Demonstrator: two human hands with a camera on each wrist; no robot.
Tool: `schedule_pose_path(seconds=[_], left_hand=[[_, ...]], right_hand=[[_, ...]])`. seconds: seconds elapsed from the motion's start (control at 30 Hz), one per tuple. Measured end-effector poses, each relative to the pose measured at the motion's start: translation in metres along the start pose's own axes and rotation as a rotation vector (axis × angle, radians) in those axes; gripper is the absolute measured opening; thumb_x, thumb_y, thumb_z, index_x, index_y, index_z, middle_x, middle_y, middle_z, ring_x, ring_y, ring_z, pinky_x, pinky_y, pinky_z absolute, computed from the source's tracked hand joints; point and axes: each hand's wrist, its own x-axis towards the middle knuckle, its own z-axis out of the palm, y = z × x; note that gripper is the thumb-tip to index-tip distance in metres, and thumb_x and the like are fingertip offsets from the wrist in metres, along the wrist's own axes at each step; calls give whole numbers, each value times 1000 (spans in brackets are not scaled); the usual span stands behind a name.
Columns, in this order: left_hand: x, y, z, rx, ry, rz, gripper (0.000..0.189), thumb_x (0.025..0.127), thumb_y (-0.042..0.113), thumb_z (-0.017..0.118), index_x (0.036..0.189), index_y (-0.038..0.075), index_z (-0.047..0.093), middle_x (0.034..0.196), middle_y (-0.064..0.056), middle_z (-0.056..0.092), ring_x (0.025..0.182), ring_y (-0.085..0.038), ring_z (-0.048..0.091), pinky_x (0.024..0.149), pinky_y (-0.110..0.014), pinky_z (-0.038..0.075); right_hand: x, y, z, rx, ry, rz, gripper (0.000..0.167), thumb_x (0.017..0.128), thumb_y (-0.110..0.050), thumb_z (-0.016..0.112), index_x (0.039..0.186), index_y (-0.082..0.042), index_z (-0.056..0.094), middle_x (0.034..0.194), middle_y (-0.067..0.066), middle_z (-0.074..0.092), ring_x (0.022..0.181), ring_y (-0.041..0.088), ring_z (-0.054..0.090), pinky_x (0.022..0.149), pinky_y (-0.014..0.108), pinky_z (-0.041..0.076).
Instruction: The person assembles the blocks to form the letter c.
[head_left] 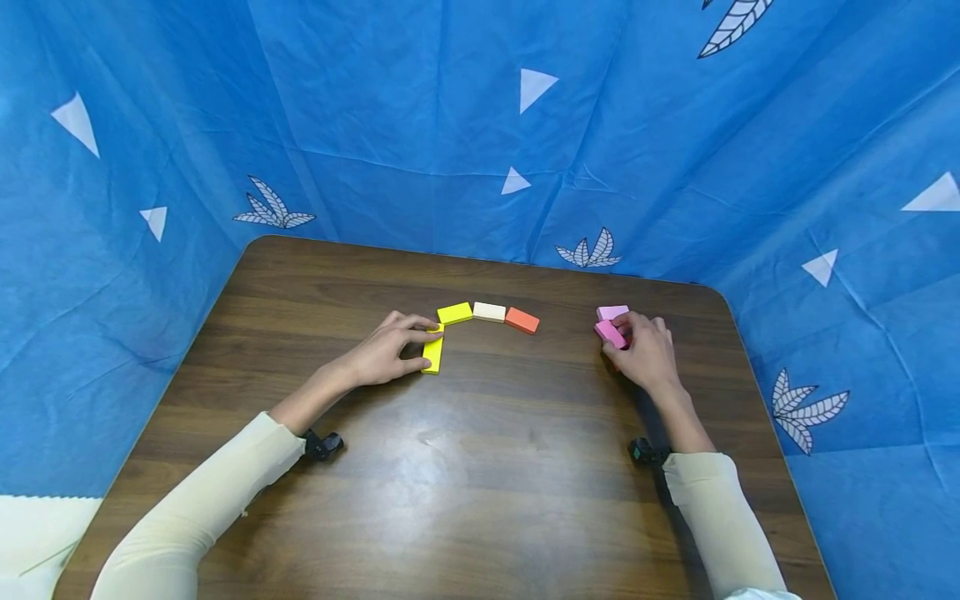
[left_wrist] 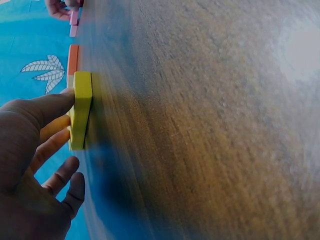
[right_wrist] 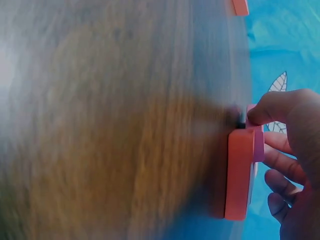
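Note:
My left hand (head_left: 386, 348) grips a yellow block (head_left: 432, 354), thumb at its near end and fingers at its far end. That block runs toward me at the left end of a curved row. A second yellow block (head_left: 455, 313), a cream block (head_left: 489, 312) and an orange block (head_left: 522, 321) continue the row to the right. Farther right, my right hand (head_left: 647, 350) pinches a pink block (head_left: 609, 334) between thumb and fingers. Just behind it lies a lighter pink block (head_left: 612, 312). In the right wrist view, a red-orange block (right_wrist: 240, 175) lies beside the pinched block, mostly hidden by the hand in the head view.
The blocks lie toward the far side of a brown wooden table (head_left: 450, 475) with rounded corners. A blue cloth (head_left: 390, 125) with white triangles and leaf prints hangs behind it and along both sides. A black wrist camera (head_left: 324, 446) shows under the left forearm.

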Motion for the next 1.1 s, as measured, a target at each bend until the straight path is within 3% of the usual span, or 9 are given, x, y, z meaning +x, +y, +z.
schedule_pose_path(seconds=[0.27,1.1], left_hand=[[0,-1,1,-2,3,0,56,101,29,78,153,16,63,161,-3,55,129,-27,47,105,-47,43],[-2,-1,1,-16,8,-5,57,100,29,79,153,16,63,161,-2,55,132,-28,46,108,-51,43]], right_hand=[[-4,-10,4,87,-4,-2,44,94,-21,78,131,-6,61,124,20,67,100,35,55,85,44,44],[-20,-65,25,187,-33,-130,41,92,-24,81,128,-9,68,117,12,71,100,27,64,88,42,54]])
